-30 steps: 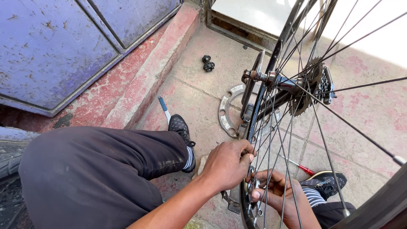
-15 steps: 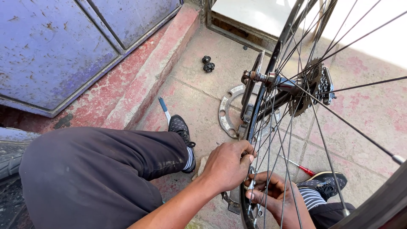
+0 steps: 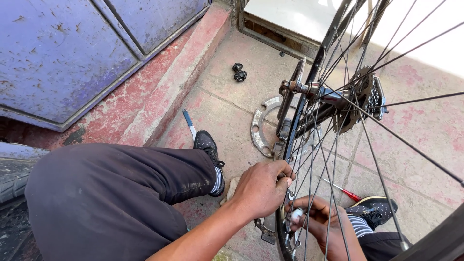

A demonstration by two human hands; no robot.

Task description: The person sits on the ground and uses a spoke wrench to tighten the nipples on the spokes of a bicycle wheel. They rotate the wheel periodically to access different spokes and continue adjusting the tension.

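From the head view I look down on a bicycle wheel [image 3: 309, 145] standing upright at the right of the scene, its spokes fanning out from the hub and sprocket cluster [image 3: 360, 99] toward the far right. My left hand [image 3: 263, 188] sits on the near side of the wheel, fingers curled shut around the rim [image 3: 285, 159] low down. My right hand [image 3: 321, 220] is behind the spokes, just right of the left one, fingers bent and pinching a small white piece [image 3: 296, 214] against the rim; how tightly it grips I cannot tell. A red-handled screwdriver [image 3: 349, 194] lies on the paved floor [image 3: 232, 111] just beyond that hand. Farther off, a metal ring with notches [image 3: 258, 130] lies flat beside the wheel, a blue-handled tool [image 3: 188, 123] rests near my left shoe [image 3: 208, 145], and two small black parts [image 3: 239, 72] sit by the red step.
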